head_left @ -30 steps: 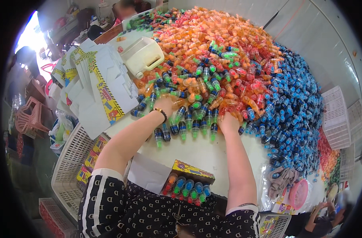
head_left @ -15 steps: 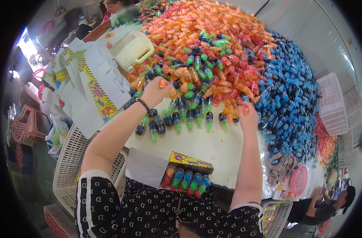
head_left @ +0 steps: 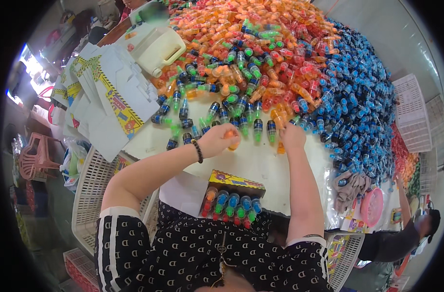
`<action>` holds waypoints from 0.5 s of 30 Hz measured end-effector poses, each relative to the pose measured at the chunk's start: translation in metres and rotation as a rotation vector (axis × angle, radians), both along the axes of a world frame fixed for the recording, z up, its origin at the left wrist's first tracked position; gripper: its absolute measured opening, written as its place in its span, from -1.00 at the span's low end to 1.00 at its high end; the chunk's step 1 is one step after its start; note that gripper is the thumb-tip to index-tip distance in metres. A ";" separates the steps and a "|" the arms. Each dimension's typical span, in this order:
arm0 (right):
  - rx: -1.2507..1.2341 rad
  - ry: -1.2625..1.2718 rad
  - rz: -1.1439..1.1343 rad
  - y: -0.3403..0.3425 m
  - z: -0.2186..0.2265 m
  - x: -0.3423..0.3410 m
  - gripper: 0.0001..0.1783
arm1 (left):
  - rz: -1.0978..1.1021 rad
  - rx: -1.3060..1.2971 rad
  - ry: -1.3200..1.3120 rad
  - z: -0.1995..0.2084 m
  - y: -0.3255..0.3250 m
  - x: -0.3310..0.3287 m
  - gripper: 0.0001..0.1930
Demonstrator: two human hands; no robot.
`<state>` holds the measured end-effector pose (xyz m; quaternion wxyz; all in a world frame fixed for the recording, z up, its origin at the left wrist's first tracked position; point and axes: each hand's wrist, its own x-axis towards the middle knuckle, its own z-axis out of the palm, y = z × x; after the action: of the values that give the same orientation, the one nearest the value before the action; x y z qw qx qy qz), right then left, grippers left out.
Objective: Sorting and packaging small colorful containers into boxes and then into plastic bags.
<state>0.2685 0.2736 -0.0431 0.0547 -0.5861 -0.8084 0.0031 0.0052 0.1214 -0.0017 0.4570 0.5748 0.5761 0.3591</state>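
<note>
My left hand (head_left: 219, 141), a dark beaded band on its wrist, is closed around a small orange bottle (head_left: 234, 144) above the white table (head_left: 251, 164). To its right, the fingers of my right hand (head_left: 294, 136) are closed on another small orange bottle (head_left: 281, 148), partly hidden by them. More orange bottles lie just beyond that hand. Close to my body stands an open yellow-printed carton (head_left: 237, 181) with a white flap. Rows of small bottles (head_left: 233, 200) with red, green, blue and orange parts fill it. Several green-capped dark bottles (head_left: 258, 129) lie beyond my hands.
A large heap of orange and red bottles (head_left: 217, 22) covers the far table, with blue ones (head_left: 358, 87) at right. Flat cartons (head_left: 120, 78) and a cream jug (head_left: 158, 51) are at left. A grey cloth (head_left: 351, 190) and pink basket (head_left: 372, 207) lie right. A person (head_left: 402, 238) works nearby.
My left hand has come away from the heap, toward me and to the right, with an orange bottle. My right hand has shifted slightly left.
</note>
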 end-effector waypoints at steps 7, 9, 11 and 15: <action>0.195 0.231 0.128 -0.016 0.025 0.012 -0.82 | -0.050 -0.008 0.154 -0.014 0.001 -0.004 -0.71; 0.223 0.141 0.196 -0.019 0.022 0.011 -0.80 | -0.040 0.036 0.165 -0.016 0.001 -0.004 -0.70; 0.253 0.051 0.262 -0.018 0.018 0.009 -0.78 | -0.068 0.108 0.284 -0.014 0.002 -0.004 -0.71; 0.255 -0.138 0.307 0.006 -0.009 -0.008 -0.83 | -0.099 0.101 0.364 -0.012 0.003 0.000 -0.71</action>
<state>0.2600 0.2800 -0.0523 0.0718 -0.4430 -0.8840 -0.1309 0.0055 0.1242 -0.0137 0.3330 0.6799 0.6016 0.2548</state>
